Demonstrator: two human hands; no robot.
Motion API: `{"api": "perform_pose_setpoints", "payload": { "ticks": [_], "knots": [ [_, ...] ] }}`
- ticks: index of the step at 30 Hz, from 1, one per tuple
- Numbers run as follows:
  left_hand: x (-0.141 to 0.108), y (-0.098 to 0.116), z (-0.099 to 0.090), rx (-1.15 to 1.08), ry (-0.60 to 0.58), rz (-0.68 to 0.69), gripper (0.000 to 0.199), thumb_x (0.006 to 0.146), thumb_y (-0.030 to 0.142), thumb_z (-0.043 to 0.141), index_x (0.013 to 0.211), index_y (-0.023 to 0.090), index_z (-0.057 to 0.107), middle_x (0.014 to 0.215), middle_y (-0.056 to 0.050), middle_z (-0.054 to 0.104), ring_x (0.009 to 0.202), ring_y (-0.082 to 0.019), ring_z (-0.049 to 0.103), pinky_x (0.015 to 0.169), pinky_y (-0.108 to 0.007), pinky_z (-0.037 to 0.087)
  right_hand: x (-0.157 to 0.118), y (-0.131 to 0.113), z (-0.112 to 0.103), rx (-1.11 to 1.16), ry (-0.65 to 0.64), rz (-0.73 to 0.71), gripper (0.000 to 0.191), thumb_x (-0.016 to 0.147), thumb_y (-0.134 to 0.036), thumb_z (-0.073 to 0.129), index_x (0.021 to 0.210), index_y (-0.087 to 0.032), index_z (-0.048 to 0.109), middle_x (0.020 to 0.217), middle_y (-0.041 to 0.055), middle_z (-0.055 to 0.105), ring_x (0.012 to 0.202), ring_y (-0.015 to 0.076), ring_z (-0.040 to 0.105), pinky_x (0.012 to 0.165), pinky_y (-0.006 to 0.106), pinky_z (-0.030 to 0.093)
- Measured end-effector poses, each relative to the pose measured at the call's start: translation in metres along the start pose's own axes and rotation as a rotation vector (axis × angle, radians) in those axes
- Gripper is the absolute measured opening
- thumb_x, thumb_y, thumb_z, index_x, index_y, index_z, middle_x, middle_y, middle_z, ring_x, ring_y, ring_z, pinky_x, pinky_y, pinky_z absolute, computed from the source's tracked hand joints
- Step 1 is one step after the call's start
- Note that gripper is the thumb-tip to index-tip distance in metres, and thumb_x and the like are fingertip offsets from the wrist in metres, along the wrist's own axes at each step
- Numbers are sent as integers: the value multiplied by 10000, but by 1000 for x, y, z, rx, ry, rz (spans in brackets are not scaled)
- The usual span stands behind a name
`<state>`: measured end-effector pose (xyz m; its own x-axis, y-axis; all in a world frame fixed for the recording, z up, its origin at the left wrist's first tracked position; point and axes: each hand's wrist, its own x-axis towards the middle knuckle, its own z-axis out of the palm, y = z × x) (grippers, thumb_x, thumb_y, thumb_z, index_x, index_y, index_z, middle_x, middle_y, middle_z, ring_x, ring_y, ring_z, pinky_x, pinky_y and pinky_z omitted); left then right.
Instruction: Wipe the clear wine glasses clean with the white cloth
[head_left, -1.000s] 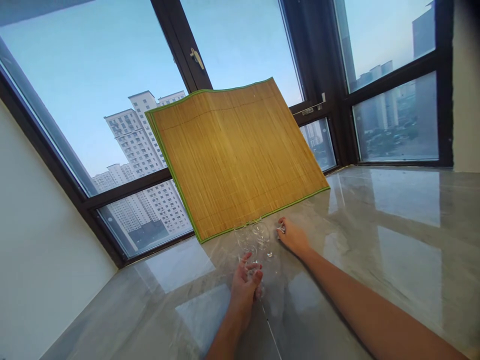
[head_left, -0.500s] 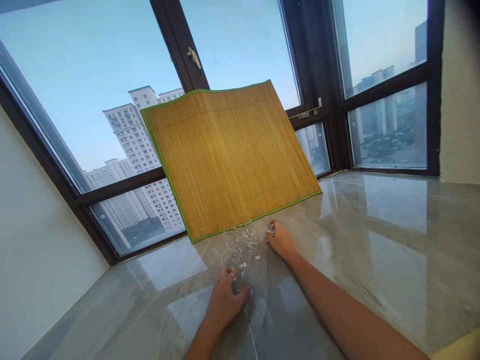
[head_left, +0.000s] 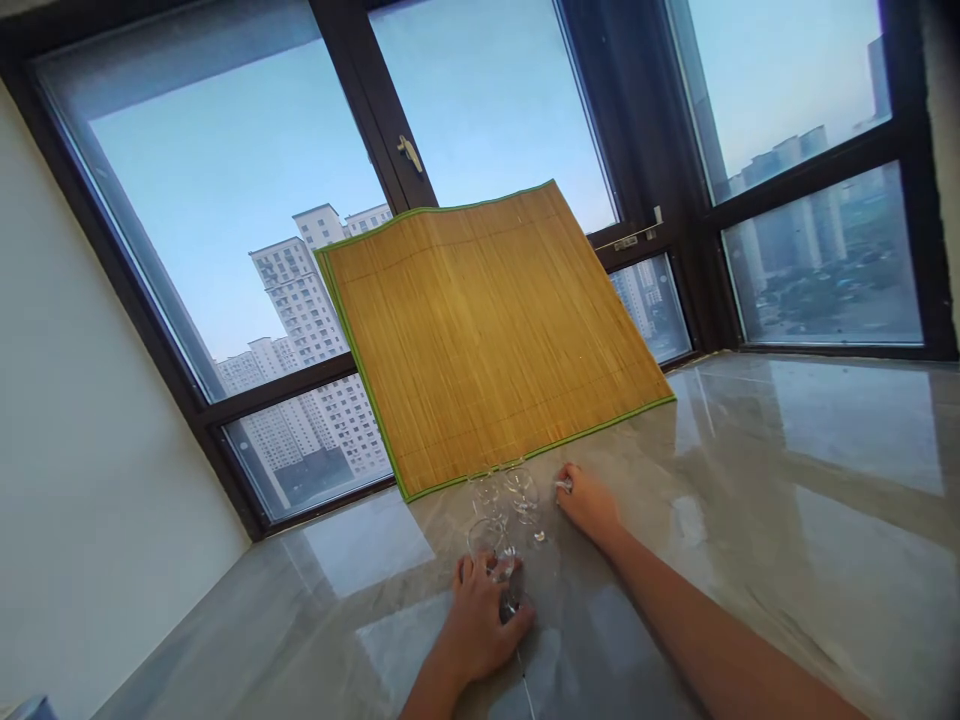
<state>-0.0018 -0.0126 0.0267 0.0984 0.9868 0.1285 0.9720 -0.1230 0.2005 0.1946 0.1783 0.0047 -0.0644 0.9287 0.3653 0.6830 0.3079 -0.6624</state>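
Observation:
Several clear glasses stand close together on the shiny stone surface; one glass is at the back right of the group and another glass is nearer the left. My left hand curls its fingers round a clear glass at the front of the group. To the right of the glasses, my right hand rests low over the surface with its fingers pinched on something small and pale that I cannot make out.
A bamboo mat with green edging leans against the dark window frame behind the glasses. A white wall rises at the left. The grey marble surface stretches to the right, with window reflections on it.
The whole view has shifted, so the mat, glasses and hands appear further right and slightly lower. Both hands keep about the same places beside the glasses.

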Motion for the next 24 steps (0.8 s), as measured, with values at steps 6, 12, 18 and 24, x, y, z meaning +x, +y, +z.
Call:
{"api": "perform_pose_setpoints", "payload": {
  "ticks": [6,12,18,24],
  "knots": [
    [2,-7,-6,5,-8,65,662,857,568,605,1475,348,515,1461,-116,515,1398,-358,398,1227,-616,151,1,0,1,-11,-14,26,279,893,-220,539,1144,-155,642,1052,118,738,971,242,659,727,300,350],
    [3,-12,-4,18,-1,84,635,876,575,583,1473,369,516,1528,-88,488,1499,-374,274,1228,-670,-1,2,2,2,12,-2,55,268,875,-248,548,1115,-174,640,1047,96,740,931,227,659,694,290,347],
    [4,-19,1,-37,-43,95,691,892,609,552,1522,344,452,1588,-93,433,1523,-363,256,1232,-674,34,1,1,1,26,5,56,232,880,-247,541,1072,-175,649,1031,103,740,930,228,657,690,291,345],
    [9,-19,3,-53,-50,93,689,899,577,563,1528,320,450,1628,-112,364,1530,-335,253,1250,-622,99,2,1,2,12,2,51,215,882,-242,540,1053,-180,655,1041,102,741,932,227,657,688,293,348]
  ]
}}
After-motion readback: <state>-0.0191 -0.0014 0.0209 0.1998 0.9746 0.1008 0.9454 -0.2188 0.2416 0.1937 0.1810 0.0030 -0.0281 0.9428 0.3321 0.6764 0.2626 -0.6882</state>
